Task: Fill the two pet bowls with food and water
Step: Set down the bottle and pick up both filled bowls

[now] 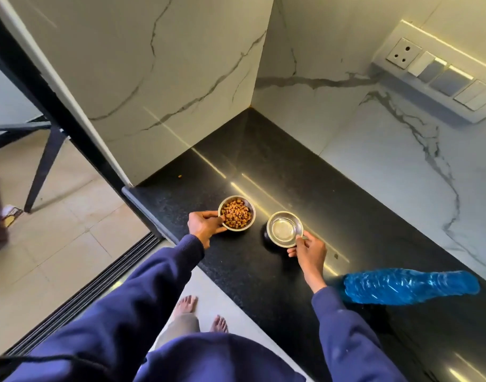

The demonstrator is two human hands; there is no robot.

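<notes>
Left hand (204, 226) grips kibble bowl (236, 213) rim, right hand (309, 250) pinches second bowl (284, 229) rim; blue bottle (410, 285) lies rightward, nearest the right hand

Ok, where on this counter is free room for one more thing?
The biggest bare patch of counter lies behind the food bowl and the second bowl, toward the wall corner. Crowded: the front, where left hand and right hand grip the bowls, and beside the blue bottle.
</notes>
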